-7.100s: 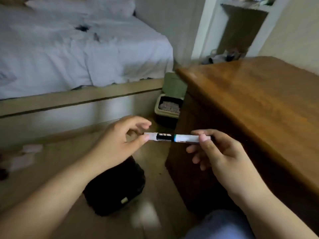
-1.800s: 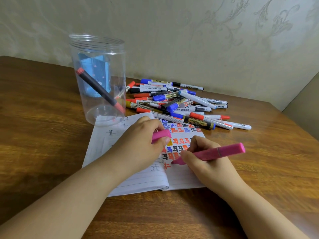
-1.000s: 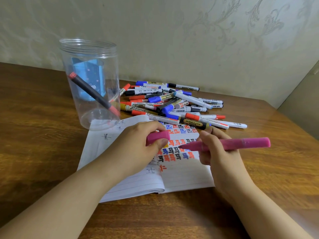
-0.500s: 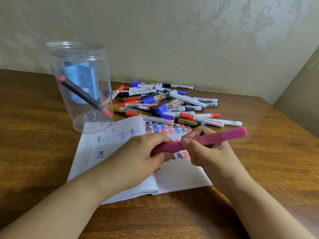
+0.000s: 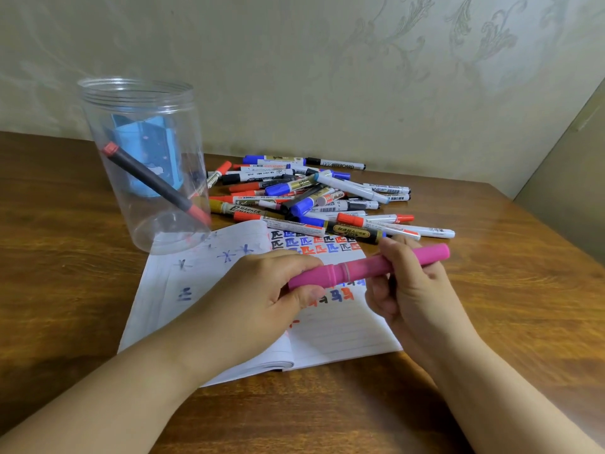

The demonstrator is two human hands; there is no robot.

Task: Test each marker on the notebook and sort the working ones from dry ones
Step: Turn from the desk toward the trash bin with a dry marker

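A pink marker point(image 5: 360, 268) with its cap on lies level above the open notebook point(image 5: 327, 329). My left hand point(image 5: 262, 299) grips the cap end and my right hand point(image 5: 415, 290) grips the barrel. The notebook pages carry rows of black, blue and red test marks. Behind the notebook lies a pile of markers point(image 5: 314, 194) in red, blue, black and white. A clear plastic jar point(image 5: 144, 165) stands at the left with one dark marker point(image 5: 154, 183) with red ends leaning inside it.
The brown wooden table point(image 5: 507, 290) runs to a patterned wall behind; its right edge drops off at the far right. A blue object shows through the back of the jar.
The right hand lifted the uncapped pink marker off the page and brought it to the cap in the left hand. The cap is now on the marker.
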